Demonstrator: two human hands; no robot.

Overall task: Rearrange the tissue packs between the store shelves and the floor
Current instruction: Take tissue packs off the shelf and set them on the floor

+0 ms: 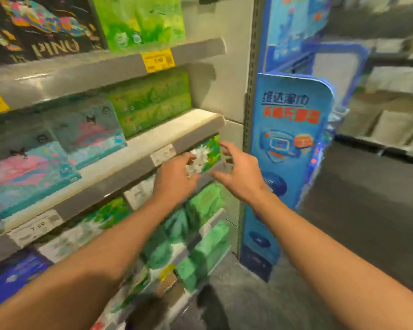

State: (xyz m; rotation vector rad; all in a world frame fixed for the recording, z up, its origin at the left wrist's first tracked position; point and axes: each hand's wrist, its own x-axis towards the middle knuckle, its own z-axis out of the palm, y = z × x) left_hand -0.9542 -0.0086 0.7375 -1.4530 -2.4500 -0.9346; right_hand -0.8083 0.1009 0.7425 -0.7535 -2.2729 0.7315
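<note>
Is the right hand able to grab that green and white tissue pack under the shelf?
Probably yes. The right hand is open right beside the green and white tissue pack, with nothing between them. The left hand is already at its other side.

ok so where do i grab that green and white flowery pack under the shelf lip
Take the green and white tissue pack by its two short side edges, coming straight in from the front. Its face points outward and the shelf lip covers its top. The left hand and right hand already flank it, open.
</note>
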